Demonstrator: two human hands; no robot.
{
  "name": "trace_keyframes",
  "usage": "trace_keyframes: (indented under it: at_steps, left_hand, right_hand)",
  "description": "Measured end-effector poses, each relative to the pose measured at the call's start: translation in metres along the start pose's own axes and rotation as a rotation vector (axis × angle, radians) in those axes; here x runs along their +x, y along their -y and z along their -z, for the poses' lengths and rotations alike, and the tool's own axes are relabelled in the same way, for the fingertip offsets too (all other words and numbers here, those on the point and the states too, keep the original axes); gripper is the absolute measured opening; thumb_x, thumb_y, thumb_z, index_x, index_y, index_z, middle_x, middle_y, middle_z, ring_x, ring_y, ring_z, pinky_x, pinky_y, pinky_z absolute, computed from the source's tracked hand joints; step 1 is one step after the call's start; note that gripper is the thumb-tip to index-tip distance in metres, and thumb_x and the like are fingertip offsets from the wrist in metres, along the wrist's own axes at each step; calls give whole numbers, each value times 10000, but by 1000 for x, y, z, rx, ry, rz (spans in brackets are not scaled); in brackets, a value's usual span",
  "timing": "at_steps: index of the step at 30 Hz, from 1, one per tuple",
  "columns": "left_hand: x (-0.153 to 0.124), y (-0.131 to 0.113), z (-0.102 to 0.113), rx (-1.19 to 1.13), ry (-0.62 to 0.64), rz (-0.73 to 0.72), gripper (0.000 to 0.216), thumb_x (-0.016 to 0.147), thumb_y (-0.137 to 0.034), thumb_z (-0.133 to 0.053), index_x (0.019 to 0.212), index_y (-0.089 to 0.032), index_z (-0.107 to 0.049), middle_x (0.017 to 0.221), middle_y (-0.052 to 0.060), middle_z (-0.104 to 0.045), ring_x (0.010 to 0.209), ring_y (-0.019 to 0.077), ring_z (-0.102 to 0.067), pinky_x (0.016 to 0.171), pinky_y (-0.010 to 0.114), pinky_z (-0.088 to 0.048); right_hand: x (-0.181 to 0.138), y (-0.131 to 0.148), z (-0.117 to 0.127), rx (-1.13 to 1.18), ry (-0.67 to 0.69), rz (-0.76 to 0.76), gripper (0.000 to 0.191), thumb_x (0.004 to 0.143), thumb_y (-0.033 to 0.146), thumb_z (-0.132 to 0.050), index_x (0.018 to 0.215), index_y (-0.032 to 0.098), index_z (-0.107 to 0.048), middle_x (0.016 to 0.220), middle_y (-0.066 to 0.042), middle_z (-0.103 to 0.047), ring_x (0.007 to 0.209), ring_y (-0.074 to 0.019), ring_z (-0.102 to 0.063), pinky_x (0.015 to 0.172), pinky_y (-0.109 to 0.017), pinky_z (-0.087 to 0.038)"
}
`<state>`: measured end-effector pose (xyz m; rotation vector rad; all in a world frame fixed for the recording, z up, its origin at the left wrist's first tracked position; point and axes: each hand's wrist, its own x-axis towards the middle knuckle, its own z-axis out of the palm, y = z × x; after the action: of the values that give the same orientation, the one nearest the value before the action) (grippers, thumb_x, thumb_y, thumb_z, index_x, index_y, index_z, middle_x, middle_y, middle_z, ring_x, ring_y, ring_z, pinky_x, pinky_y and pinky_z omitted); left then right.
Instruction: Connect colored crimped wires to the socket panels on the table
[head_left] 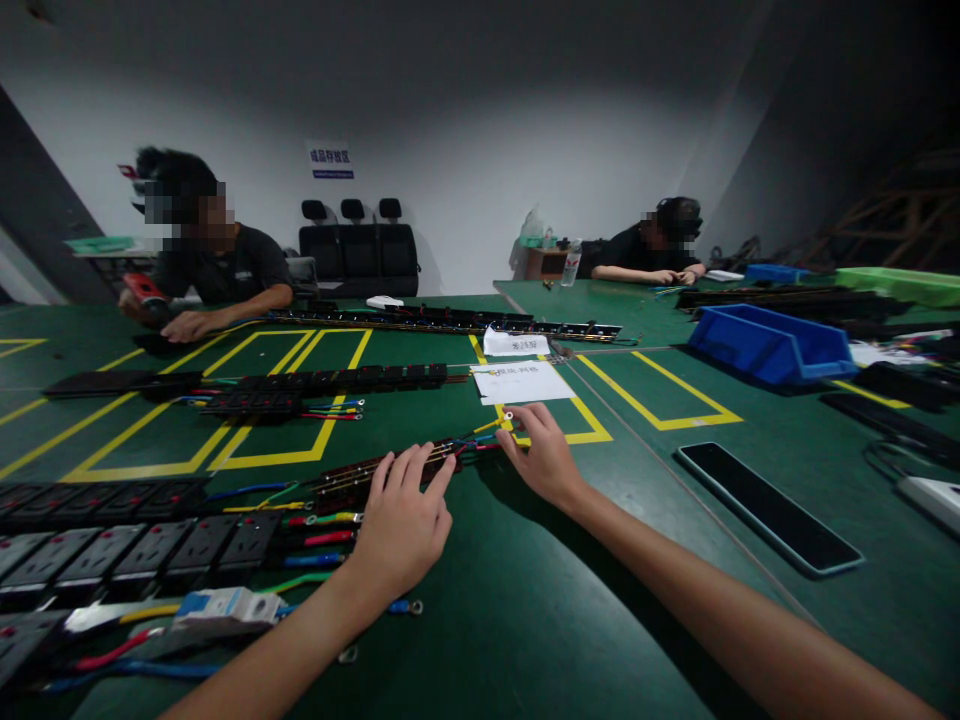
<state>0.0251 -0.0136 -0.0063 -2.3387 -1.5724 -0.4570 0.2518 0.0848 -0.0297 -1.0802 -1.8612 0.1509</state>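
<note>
My left hand (405, 520) lies palm down, fingers spread, over a dark strip with bare brass-coloured rails (345, 481). Its fingertips touch the strip's top. From the strip's right end come several coloured wires (480, 434), one of them yellow with a ring terminal. My right hand (541, 455) is curled around these wire ends, thumb and forefinger at the ring terminal. Its other fingers are partly hidden. Just left of my left hand, socket strips (161, 550) lie side by side, with red, blue and yellow-green wires ending in ring terminals.
A phone (769, 505) lies right of my right arm. Beyond it are a blue bin (769, 345) and a white power strip (934, 500). Paper labels (523, 382) and more socket strips (337, 380) lie ahead. One co-worker (217, 265) holds a red power tool; another (652, 245) sits far right.
</note>
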Motion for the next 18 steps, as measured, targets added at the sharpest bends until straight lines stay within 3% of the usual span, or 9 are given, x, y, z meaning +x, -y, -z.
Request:
trace_keyframes:
  at_steps: [5, 18]
  left_hand:
    - [0, 0, 0, 8, 1, 12, 506, 917, -228, -495, 1416, -220, -577, 1445, 153, -548, 1341, 338, -489, 1136, 588, -357]
    - [-1, 0, -1, -1, -8, 14, 503, 912, -237, -511, 1410, -234, -583, 1444, 144, -551, 1346, 332, -484, 1149, 576, -344]
  right_hand:
    - [-1, -1, -1, -67, 49, 35, 372, 943, 366, -559, 1261, 176, -596, 1111, -132, -595, 1022, -273, -598, 900, -424, -512]
    - [2, -2, -3, -52, 46, -145, 314, 968, 378, -468, 1164, 182, -615, 1054, -114, -639, 931, -242, -630, 840, -380, -493]
